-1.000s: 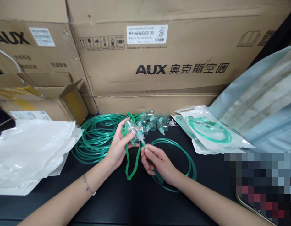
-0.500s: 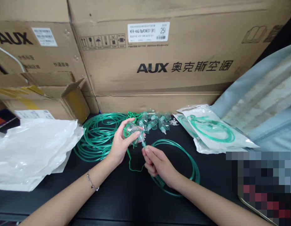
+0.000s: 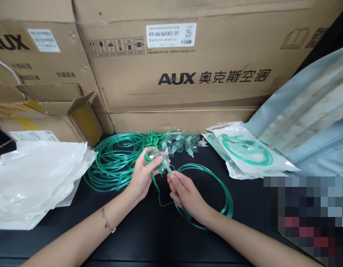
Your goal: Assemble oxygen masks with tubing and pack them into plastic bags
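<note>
My left hand point(image 3: 143, 171) is closed around a clear green oxygen mask point(image 3: 156, 155), its nozzle pointing down to the right. A green elastic strap point(image 3: 158, 191) dangles from the mask onto the table. Between its thumb and fingers, my right hand point(image 3: 185, 191) pinches the end of a green tube point(image 3: 228, 202), right at the mask's nozzle. The rest of that tube lies in a loose coil around and beneath the right hand. How deep the nozzle sits in the tube end is hidden by the fingers.
More masks point(image 3: 178, 142) lie behind the hands, beside a large pile of coiled green tubing point(image 3: 113, 163). White plastic bags point(image 3: 38, 178) are stacked at left, and packed mask sets point(image 3: 247, 152) at right. Cardboard boxes point(image 3: 174, 96) wall off the back of the black table point(image 3: 138, 237).
The view has shifted slightly. Both hands remain together at the mask's nozzle, and the left hand has turned the mask a little, showing more of its clear shell.
</note>
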The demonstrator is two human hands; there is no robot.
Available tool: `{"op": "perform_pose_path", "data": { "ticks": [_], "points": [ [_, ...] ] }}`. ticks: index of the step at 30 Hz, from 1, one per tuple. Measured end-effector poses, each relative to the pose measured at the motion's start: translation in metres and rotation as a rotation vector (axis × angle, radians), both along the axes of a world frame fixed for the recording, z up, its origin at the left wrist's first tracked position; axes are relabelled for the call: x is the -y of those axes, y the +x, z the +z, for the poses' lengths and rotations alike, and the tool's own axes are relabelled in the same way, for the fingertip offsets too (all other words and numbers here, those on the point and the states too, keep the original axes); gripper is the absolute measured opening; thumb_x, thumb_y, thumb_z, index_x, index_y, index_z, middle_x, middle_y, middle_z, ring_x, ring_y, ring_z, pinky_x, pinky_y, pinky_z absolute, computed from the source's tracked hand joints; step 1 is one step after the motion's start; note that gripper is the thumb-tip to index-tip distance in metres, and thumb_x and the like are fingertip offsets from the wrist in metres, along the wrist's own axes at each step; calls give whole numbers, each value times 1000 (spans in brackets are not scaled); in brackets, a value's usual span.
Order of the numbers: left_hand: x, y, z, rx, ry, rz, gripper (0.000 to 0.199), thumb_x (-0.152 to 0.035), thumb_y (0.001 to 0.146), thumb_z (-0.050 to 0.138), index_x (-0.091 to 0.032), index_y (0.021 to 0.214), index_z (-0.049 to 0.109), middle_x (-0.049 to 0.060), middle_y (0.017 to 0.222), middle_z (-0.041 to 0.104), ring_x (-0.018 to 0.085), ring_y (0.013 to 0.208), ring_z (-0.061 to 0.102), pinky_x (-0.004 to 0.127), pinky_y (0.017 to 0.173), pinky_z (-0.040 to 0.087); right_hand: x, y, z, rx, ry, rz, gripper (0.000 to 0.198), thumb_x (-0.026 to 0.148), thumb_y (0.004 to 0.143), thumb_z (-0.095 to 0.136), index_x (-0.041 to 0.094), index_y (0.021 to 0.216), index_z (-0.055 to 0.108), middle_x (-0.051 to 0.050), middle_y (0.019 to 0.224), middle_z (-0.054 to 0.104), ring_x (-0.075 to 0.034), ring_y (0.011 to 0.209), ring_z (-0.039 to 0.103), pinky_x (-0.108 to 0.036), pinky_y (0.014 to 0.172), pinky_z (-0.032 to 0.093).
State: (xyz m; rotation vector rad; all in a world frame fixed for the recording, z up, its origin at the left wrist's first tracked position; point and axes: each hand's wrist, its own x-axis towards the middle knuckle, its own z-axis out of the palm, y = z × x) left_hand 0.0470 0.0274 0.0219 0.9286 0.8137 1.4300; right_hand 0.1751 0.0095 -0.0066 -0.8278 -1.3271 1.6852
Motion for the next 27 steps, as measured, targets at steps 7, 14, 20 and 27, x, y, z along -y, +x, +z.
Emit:
{"op": "perform_pose_path", "data": {
  "ticks": [7,14,20,27],
  "points": [
    [0,1,-2,26,-8,-24,21,-18,71,65,-20,85,50,0,84,68,16,76,65,24,65,47,0,1,0,2,-12,-5,29,45,81,46,18,71,40,12,48,26,0,30,19,-13,28,14],
    [0,2,-5,-4,-22,-31,20,-20,70,66,-20,84,52,0,82,68,14,69,64,25,63,48,1,1,-6,46,6,-11,29,44,81,46,18,71,41,12,48,27,0,31,20,-14,28,14],
    [0,4,-5,-33,7,-13,19,-19,70,66,-19,83,52,0,82,67,13,71,62,25,66,48,1,0,-8,56,-3,-38,27,43,83,44,18,72,41,12,48,25,-1,32,20,-14,30,14],
    [-7,-1,-1,-120,26,-38,20,-24,71,66,-17,87,55,3,84,68,14,69,61,22,59,46,1,-1,-4,93,19,-15,27,43,84,44,18,72,42,11,48,25,-1,34,19,-14,31,15]
  ]
}}
